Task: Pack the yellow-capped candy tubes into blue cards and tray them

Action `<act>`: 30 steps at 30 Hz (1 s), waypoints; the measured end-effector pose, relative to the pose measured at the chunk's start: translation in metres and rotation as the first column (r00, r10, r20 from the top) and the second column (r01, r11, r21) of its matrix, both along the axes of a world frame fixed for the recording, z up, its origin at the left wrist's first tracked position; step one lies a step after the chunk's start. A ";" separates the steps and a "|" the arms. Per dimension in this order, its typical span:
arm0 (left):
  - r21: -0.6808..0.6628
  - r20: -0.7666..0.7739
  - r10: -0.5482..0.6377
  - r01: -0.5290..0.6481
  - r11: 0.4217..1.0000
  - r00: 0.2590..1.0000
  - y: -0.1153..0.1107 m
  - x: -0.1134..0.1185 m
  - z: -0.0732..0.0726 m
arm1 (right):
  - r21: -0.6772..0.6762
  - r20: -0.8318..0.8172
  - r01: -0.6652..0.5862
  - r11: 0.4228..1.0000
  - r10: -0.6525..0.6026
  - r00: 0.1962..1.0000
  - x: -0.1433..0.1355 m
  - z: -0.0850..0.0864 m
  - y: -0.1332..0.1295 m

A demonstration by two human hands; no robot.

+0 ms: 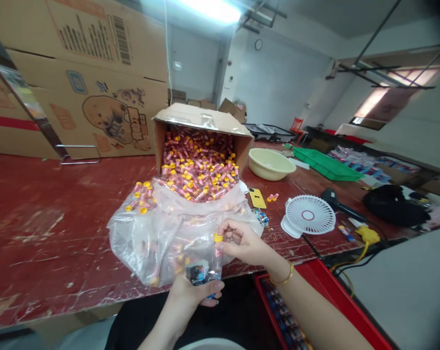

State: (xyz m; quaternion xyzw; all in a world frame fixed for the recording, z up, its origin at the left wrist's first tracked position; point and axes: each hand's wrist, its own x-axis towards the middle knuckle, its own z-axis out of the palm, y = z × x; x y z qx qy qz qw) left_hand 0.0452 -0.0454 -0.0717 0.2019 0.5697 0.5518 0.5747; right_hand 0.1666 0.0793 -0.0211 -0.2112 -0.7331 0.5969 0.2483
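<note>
"What were the right fingers (227,226) doing?"

"Pinching the capped tube (217,260) at its yellow cap, thumb and forefinger pressed in on it. The tube stood nearly upright, just to the left of those fingers and reaching below them."

"And the left fingers (208,290)?"

"They were pinching a dark printed packet (197,272), thumb across the front. The tube's lower end came down beside the packet, right by that thumb, though I couldn't tell whether the two touched."

"What was behind them?"

"A translucent plastic bag (132,243) spread on the red counter (59,218), just past both sets of fingers. Beyond that a carton (205,115) faced them with its mouth, and a heap of pink tubes (201,175) with yellow caps filled it and spilled onto the bag. A smaller cluster (144,197) lay farther to the left of the fingers."

"Anything on the right-hand side?"

"A yellow phone (257,198) lay near, beyond the right fingers, with a pale basin (269,172) past it. Well to their right stood a white fan (309,215). A red tray (329,291) sat lower, beneath the right forearm."
</note>
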 end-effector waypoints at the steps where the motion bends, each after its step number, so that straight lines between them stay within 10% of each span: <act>1: 0.005 0.020 -0.002 0.002 1.000 1.000 -0.001 0.000 0.000 | -0.089 -0.008 0.016 0.996 -0.017 1.000 -0.001 -0.006 0.000; 5: 0.032 0.161 0.010 -0.015 0.999 0.987 -0.002 0.000 0.000 | -0.259 -0.055 0.107 0.960 -0.125 0.991 0.001 -0.028 -0.006; 12: 0.016 0.402 0.062 -0.075 0.997 0.914 0.009 0.010 0.011 | -0.063 -0.060 0.027 0.998 -0.031 0.998 0.010 -0.049 -0.055; 17: 0.047 0.334 0.005 -0.022 0.999 0.942 0.008 0.013 0.013 | 0.070 -0.030 0.297 0.952 -0.296 0.955 0.003 -0.056 -0.070; 30: 0.084 0.232 0.035 -0.056 0.995 0.972 0.004 0.017 0.009 | 0.136 -0.132 0.301 0.944 -0.284 0.950 0.005 -0.060 -0.069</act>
